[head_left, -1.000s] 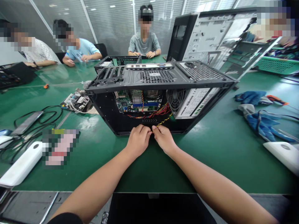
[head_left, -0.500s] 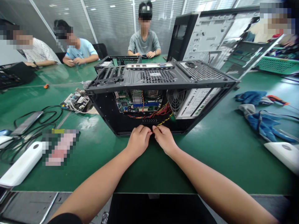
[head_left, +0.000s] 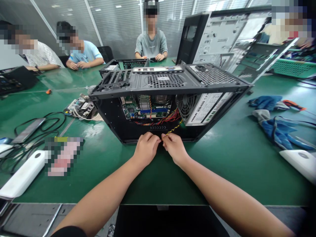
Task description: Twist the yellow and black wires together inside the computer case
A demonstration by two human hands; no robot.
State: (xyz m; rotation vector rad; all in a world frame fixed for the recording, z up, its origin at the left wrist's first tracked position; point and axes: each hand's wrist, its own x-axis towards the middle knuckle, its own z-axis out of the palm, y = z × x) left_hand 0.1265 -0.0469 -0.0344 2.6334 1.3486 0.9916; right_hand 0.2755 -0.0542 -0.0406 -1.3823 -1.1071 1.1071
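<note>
A black computer case (head_left: 170,82) lies on its side on the green table (head_left: 234,158), open toward me, with a motherboard (head_left: 145,107), a power supply (head_left: 202,107) and red wires inside. My left hand (head_left: 146,148) and my right hand (head_left: 174,148) meet at the case's near lower edge, both with fingers pinched together. A twisted yellow-and-black cable (head_left: 174,128) runs from the case down to my right fingertips. What the left fingers pinch is hidden between the two hands.
A loose circuit board (head_left: 81,108) and black cables (head_left: 37,128) lie at the left with white devices (head_left: 22,174). Blue gloves (head_left: 278,128) and an orange-handled tool (head_left: 292,105) lie at the right. A second open case (head_left: 222,36) stands behind. Several people sit across the table.
Almost nothing moved. Both hands stay pinched together at the case's front edge, shifting very slightly.
</note>
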